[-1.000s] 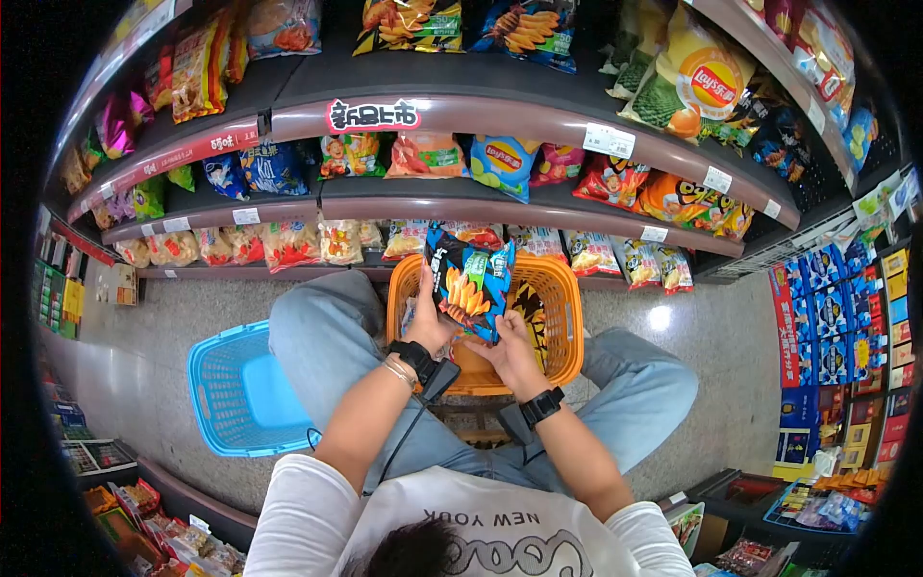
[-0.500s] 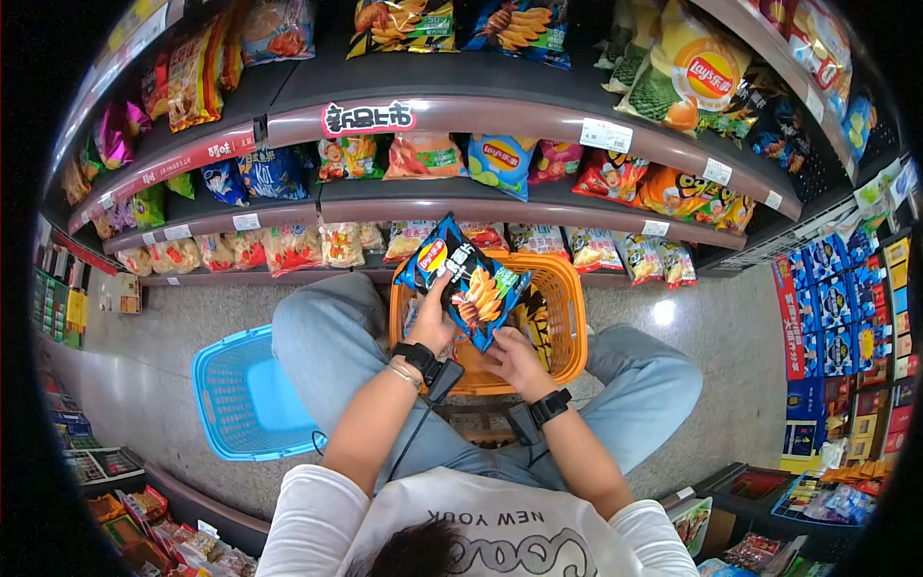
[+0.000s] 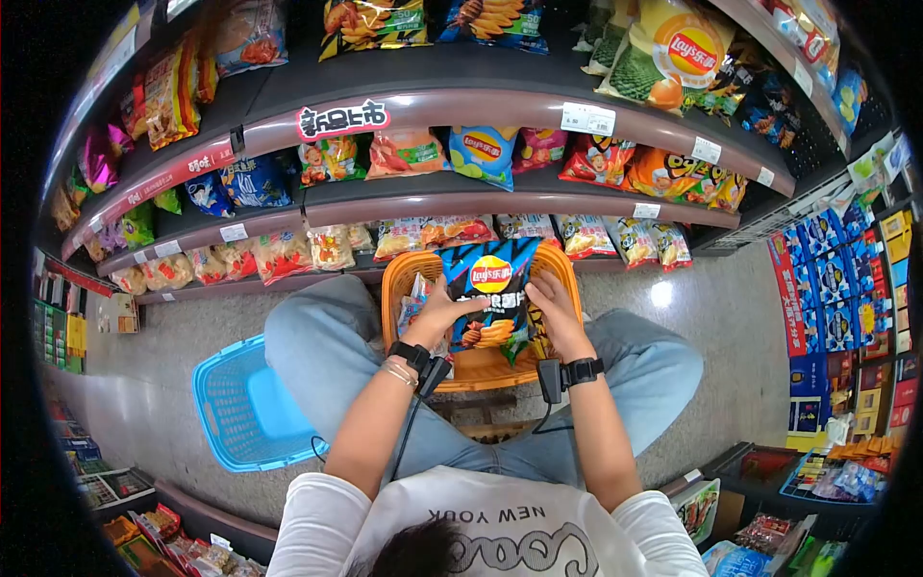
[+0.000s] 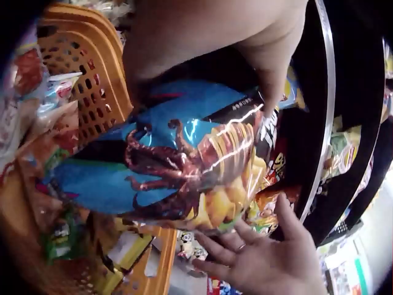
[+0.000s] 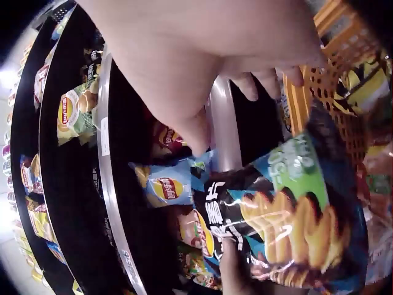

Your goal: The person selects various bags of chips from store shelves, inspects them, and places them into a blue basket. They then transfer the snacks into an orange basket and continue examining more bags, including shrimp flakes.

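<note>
A blue-and-black bag of Lay's chips [image 3: 492, 281] is held upright over the orange basket [image 3: 461, 385]. My left hand [image 3: 437, 313] grips its left side, the thumb lying across the front. At the bag's right edge is my right hand [image 3: 561, 315]; in the left wrist view that hand [image 4: 267, 261] has its fingers spread and loose beside the bag [image 4: 178, 163]. The right wrist view shows the left thumb [image 5: 232, 267] pressed on the printed face. Inside the basket, other packets [image 4: 58, 98] lie partly hidden beneath the bag.
A light blue basket [image 3: 213, 409] stands on the floor to the left. Shelves [image 3: 442, 108] of snack bags curve across the front, their lowest row close behind the orange basket. Crossed legs in jeans [image 3: 635, 370] flank the basket. Boxed goods [image 3: 827, 298] stand at the right.
The chip bag has turned from tilted to upright, its logo now facing the person. The right hand has moved from the bag's lower corner up to its right side.
</note>
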